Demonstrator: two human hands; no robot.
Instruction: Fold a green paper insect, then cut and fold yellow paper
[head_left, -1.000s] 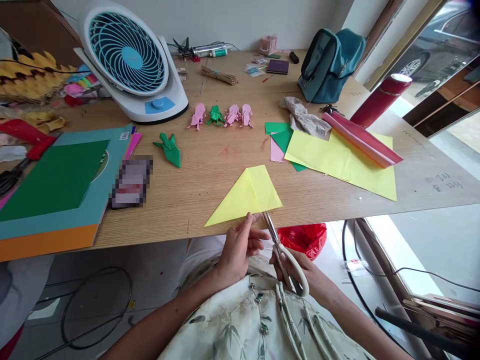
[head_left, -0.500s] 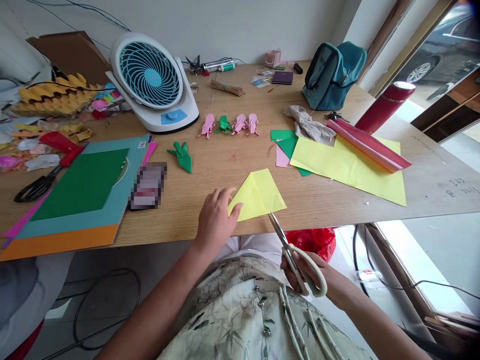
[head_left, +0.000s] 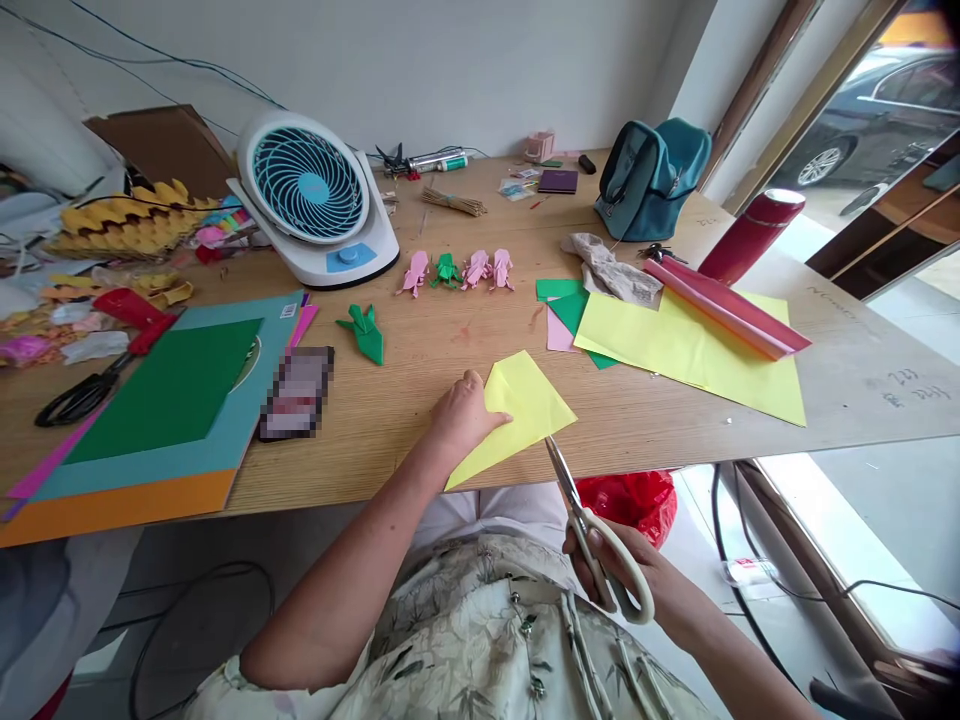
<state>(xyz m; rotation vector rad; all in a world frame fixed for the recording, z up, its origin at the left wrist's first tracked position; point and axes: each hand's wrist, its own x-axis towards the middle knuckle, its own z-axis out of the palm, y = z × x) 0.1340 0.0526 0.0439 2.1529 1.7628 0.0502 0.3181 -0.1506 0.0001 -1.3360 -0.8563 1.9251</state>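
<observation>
A piece of folded yellow paper (head_left: 521,405) lies at the table's front edge, its near left corner reaching the edge. My left hand (head_left: 466,415) grips its left side, thumb on top and the other fingers curled at the far edge, partly hidden. In my right hand (head_left: 600,560) is a pair of scissors (head_left: 592,535) with cream handles, held below the table edge over my lap. Their blades look closed, and the tip points up close to the paper's right front edge. I cannot tell whether it touches.
Pink and green folded paper figures (head_left: 448,270) stand mid-table, with another green one (head_left: 366,332) nearer. A phone (head_left: 296,393) and stacked coloured sheets (head_left: 169,390) lie left. Yellow sheets (head_left: 675,345) and a red bottle (head_left: 754,237) are right. A fan (head_left: 315,195) stands behind; a red bag (head_left: 634,500) is below.
The yellow paper has turned, its left corner swinging toward the table's front edge. My left hand has moved right and further onto it. The scissors stay in my right hand, nearly unmoved.
</observation>
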